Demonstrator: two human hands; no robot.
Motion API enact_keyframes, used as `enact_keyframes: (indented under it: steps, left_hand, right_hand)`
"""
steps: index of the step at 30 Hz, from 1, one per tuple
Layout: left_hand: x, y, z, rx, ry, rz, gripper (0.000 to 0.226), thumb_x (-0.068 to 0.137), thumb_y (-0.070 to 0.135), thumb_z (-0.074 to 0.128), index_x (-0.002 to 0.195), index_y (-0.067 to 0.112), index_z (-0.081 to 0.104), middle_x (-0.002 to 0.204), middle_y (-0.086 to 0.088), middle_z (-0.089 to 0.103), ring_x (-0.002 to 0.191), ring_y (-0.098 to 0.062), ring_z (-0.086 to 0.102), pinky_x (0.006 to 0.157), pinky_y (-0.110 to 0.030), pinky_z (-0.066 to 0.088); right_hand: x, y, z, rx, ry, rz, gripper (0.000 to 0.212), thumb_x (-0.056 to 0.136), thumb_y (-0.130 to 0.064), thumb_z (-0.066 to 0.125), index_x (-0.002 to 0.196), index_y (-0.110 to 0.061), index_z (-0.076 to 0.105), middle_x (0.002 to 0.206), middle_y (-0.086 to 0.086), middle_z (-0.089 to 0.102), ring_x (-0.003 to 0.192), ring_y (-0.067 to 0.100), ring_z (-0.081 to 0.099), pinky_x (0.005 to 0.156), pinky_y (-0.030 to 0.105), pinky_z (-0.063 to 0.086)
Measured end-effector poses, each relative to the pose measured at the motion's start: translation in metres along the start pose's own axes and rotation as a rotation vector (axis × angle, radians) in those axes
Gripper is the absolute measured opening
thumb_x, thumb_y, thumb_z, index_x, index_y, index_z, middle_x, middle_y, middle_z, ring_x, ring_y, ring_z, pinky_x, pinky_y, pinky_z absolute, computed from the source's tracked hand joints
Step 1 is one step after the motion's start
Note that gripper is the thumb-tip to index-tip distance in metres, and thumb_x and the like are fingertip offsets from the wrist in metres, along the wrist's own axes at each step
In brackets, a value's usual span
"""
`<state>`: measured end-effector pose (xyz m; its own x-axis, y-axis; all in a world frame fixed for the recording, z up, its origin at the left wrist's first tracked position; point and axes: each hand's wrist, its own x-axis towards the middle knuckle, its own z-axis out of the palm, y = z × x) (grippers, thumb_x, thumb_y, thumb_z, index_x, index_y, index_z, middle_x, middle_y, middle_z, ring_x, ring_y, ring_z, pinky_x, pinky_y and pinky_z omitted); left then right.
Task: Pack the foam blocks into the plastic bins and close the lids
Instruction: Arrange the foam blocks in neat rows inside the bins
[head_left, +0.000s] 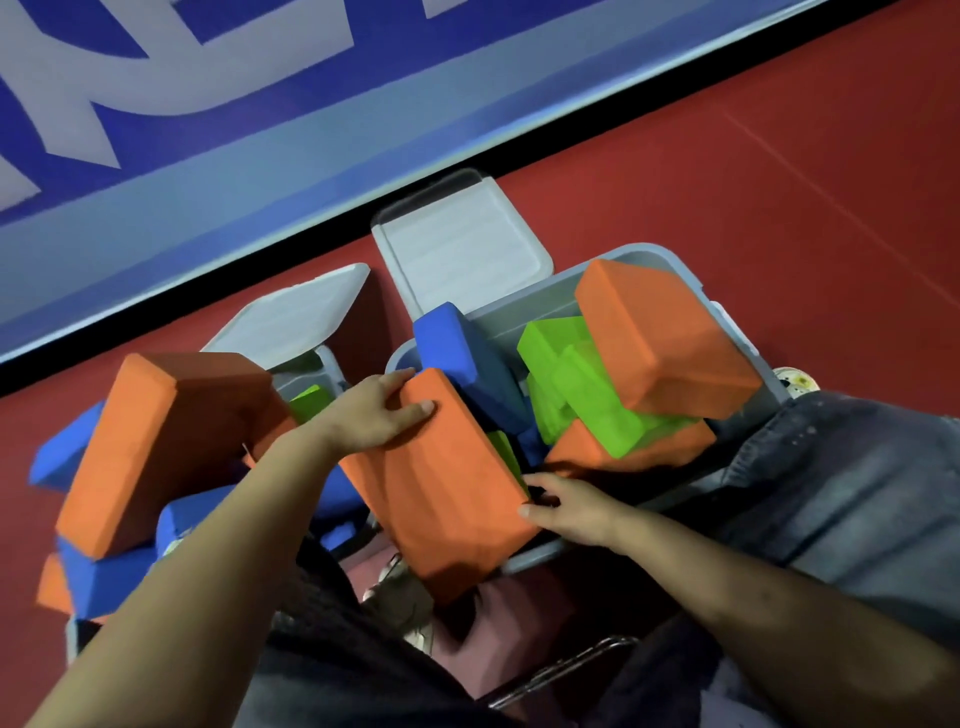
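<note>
- You've got both hands on one big orange foam block (441, 483), tilted over the near-left corner of the right-hand grey bin (540, 304).
- Your left hand (376, 410) lies over the block's top left edge, fingers wrapped onto its face and thumb round the far edge, so it's gripping.
- Your right hand (569, 512) is at the block's right edge, thumb and fingers curled against the side, holding it too.
- That bin is already pretty stuffed: a blue block (462, 348) stands at the back left, green blocks (587, 384) are piled in the middle, another orange block (665, 338) sits tilted on top at the right, and one more orange one (587, 452) pokes out below the green.
- Its lid (462, 249) is swung open behind it, and so is the left lid (296, 317).
- The left bin (317, 371) is mostly hidden by your arm, with a bit of green showing inside.
- At the far left there's a loose heap on the red floor (779, 156): a large orange block (166, 447) over blue blocks (104, 577).
- Your jeans-covered leg (852, 478) is right beside the full bin.
</note>
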<state>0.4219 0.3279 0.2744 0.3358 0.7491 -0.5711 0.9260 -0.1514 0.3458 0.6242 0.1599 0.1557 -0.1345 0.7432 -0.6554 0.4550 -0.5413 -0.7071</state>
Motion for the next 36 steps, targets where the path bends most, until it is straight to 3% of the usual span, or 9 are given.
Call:
enact_keyframes:
  steps: [4,9,14,17,22,26,28,31,36]
  left_hand:
    - [-0.004,0.023,0.007,0.106,0.189,0.11,0.065,0.089,0.05,0.054,0.144,0.018,0.038,0.144,-0.008,0.041,0.131,-0.026,0.043,0.11,-0.038,0.035]
    - [-0.001,0.089,0.039,-0.127,0.393,0.263,0.044,0.091,0.02,0.059,0.133,0.008,0.051,0.13,-0.011,0.054,0.119,-0.024,0.052,0.103,-0.029,0.037]
    - [0.027,0.137,0.098,-0.634,0.115,-0.065,0.061,0.087,0.028,0.065,0.139,0.01,0.039,0.119,-0.004,0.056,0.1,-0.019,0.055,0.087,-0.031,0.045]
    - [0.038,0.147,0.127,-0.852,-0.016,-0.266,0.072,0.087,0.029,0.064,0.146,0.013,0.026,0.106,-0.005,0.054,0.08,-0.02,0.052,0.064,-0.029,0.043]
    - [0.051,0.148,0.146,-0.845,-0.02,-0.272,0.078,0.085,0.035,0.065,0.147,0.014,0.022,0.115,-0.015,0.058,0.073,-0.015,0.051,0.065,-0.027,0.044]
    - [0.062,0.15,0.147,-0.973,-0.101,-0.304,0.07,0.088,0.033,0.064,0.143,0.006,0.03,0.133,-0.018,0.053,0.071,-0.014,0.051,0.065,-0.026,0.042]
    - [0.068,0.157,0.149,-1.025,-0.105,-0.319,0.056,0.09,0.032,0.063,0.135,0.006,0.043,0.118,-0.011,0.061,0.072,-0.013,0.057,0.055,-0.024,0.042]
    - [0.079,0.166,0.153,-1.157,-0.039,-0.401,0.049,0.088,0.037,0.064,0.125,0.008,0.052,0.102,-0.005,0.062,0.082,-0.021,0.062,0.065,-0.031,0.052]
    - [0.093,0.172,0.151,-1.127,0.062,-0.477,0.072,0.082,0.05,0.066,0.137,0.016,0.034,0.12,-0.001,0.051,0.108,-0.026,0.056,0.08,-0.039,0.051]
  right_hand:
    - [-0.009,0.0,-0.012,0.056,0.101,0.004,0.058,0.088,-0.037,0.062,0.14,-0.019,0.043,0.137,0.007,0.052,0.124,0.016,0.051,0.103,0.023,0.039]
    - [-0.027,-0.017,-0.052,0.212,0.238,-0.044,0.047,0.091,-0.029,0.06,0.135,-0.015,0.049,0.126,0.004,0.056,0.117,0.021,0.055,0.092,0.029,0.043]
    - [-0.051,-0.022,-0.104,0.351,0.378,-0.124,0.036,0.093,-0.027,0.057,0.128,-0.021,0.053,0.116,0.007,0.061,0.105,0.022,0.062,0.078,0.023,0.046]
    - [-0.068,-0.012,-0.132,0.446,0.543,-0.189,0.028,0.094,-0.016,0.056,0.122,-0.016,0.057,0.1,0.008,0.061,0.089,0.021,0.061,0.067,0.015,0.044]
    - [-0.068,0.017,-0.155,0.079,0.976,-0.095,0.038,0.085,-0.032,0.066,0.121,-0.02,0.063,0.111,0.007,0.057,0.102,0.022,0.057,0.092,0.027,0.045]
    - [-0.062,0.017,-0.154,-0.238,0.749,0.038,0.065,0.082,-0.054,0.062,0.141,-0.04,0.038,0.15,0.004,0.026,0.137,0.029,0.022,0.113,0.038,0.023]
    - [-0.057,0.02,-0.154,-0.369,0.59,0.09,0.077,0.08,-0.059,0.06,0.145,-0.046,0.022,0.156,0.004,0.014,0.142,0.03,0.011,0.115,0.048,0.016]
    - [-0.052,0.023,-0.154,-0.493,0.539,0.077,0.087,0.079,-0.059,0.062,0.148,-0.04,0.013,0.157,0.009,0.007,0.143,0.031,0.006,0.115,0.053,0.014]
    - [-0.042,0.018,-0.163,-0.53,0.534,-0.046,0.094,0.076,-0.058,0.066,0.149,-0.039,0.01,0.158,0.011,0.002,0.144,0.032,0.009,0.114,0.053,0.016]
